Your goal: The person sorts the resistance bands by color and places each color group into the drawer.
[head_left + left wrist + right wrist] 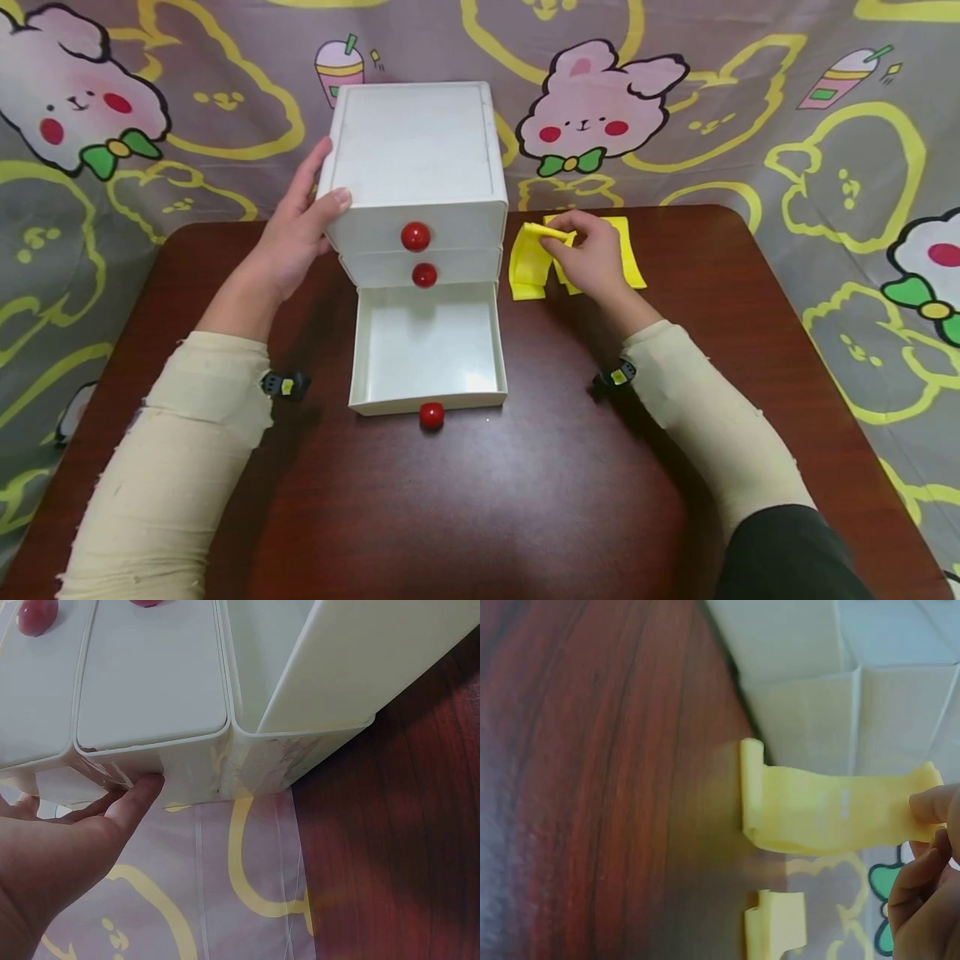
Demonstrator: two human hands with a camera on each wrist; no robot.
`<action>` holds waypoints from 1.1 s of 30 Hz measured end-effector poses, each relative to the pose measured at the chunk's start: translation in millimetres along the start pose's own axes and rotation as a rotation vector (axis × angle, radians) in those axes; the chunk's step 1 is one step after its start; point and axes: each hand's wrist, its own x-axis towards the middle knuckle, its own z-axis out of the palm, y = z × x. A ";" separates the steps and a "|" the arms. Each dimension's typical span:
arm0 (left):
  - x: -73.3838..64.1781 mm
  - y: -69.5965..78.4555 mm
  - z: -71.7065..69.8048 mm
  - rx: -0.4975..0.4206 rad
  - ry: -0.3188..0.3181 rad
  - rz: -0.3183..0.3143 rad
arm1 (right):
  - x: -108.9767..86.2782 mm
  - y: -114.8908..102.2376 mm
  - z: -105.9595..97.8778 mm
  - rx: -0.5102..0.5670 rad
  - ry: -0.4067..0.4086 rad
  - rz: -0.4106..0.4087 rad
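A white three-drawer cabinet (420,142) with red knobs stands toward the back of the table. Its bottom drawer (393,405) is pulled out with nothing inside. My left hand (292,229) rests against the cabinet's left side, thumb at the upper front edge; in the left wrist view its fingers (142,796) lie along the side wall. Right of the cabinet, my right hand (592,254) pinches the top of a thin yellow sheet (832,810) between thumb and fingers. The sheet hangs down, its lower end curled, with small white marks on it.
Another yellow piece (630,254) lies behind the right hand, near the table's back edge. A patterned cloth (712,158) hangs behind the dark wooden table (450,517). Close to the pulled-out drawer's front is its red knob (431,416).
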 end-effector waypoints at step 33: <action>0.7 0.2 -0.4 0.025 0.000 -0.009 | -68.4 -94.5 -60.7 0.316 0.103 -0.182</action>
